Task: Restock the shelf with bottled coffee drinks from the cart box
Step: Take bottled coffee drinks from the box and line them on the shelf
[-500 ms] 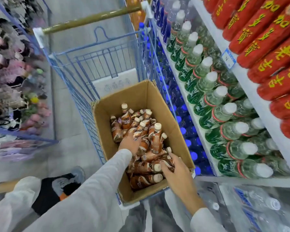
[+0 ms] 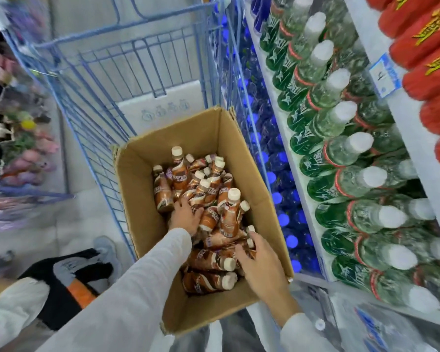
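Observation:
An open cardboard box (image 2: 257, 174) stands in the blue wire cart (image 2: 107, 72). It holds several brown coffee bottles (image 2: 179, 171) with cream caps, some upright, most lying in a heap. My left hand (image 2: 184, 215) reaches into the middle of the heap, its fingers spread over a lying bottle. My right hand (image 2: 258, 260) rests on the bottles near the box's right wall, fingers curled around a lying bottle (image 2: 239, 251). Whether either hand has a firm grip is not clear.
To the right runs a white shelf (image 2: 381, 102) with rows of green-labelled clear bottles (image 2: 341, 148), red packages (image 2: 427, 47) above and blue-capped bottles (image 2: 277, 196) lower down. A white carton (image 2: 163, 107) lies in the cart behind the box. Plush toys (image 2: 28, 158) hang at left.
The view has shifted closer to the cart and box. Both hands stay in the heap; my right hand has curled further over a lying bottle.

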Demonstrator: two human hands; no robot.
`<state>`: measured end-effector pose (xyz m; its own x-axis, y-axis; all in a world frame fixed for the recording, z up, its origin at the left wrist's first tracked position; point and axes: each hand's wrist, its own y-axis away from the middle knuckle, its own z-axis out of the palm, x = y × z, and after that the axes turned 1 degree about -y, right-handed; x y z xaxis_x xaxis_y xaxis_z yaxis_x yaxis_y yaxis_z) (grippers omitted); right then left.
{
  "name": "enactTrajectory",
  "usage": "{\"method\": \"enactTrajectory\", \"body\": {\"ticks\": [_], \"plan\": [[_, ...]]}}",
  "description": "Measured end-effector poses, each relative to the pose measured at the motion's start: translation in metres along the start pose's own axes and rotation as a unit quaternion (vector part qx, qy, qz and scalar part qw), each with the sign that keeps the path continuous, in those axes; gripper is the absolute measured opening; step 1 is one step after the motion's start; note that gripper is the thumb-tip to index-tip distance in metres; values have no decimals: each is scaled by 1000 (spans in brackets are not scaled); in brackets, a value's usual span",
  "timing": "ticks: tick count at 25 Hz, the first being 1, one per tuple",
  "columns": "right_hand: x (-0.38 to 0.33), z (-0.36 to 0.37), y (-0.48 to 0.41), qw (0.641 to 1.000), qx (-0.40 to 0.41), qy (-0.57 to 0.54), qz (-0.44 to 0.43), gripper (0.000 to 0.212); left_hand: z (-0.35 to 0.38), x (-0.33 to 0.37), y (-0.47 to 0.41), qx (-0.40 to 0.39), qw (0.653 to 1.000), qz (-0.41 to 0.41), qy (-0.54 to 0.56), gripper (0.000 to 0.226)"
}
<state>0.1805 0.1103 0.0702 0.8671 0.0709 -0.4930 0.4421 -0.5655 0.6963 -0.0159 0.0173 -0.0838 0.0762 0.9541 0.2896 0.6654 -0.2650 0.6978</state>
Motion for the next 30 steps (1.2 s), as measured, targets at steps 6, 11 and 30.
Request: {"method": "enactTrajectory", "body": {"ticks": [6,11,30], "plan": [[-25,15,-52,997,-12,-60,49,53,-27,-10,62,44,991,13,127,69],[-28,46,-98,986,-39,-119,111,74,-37,-24,111,32,958,-21,286,58],[-21,-20,93,817,-74,-570,-52,65,-108,29,252,-94,881,236,400,56]]}}
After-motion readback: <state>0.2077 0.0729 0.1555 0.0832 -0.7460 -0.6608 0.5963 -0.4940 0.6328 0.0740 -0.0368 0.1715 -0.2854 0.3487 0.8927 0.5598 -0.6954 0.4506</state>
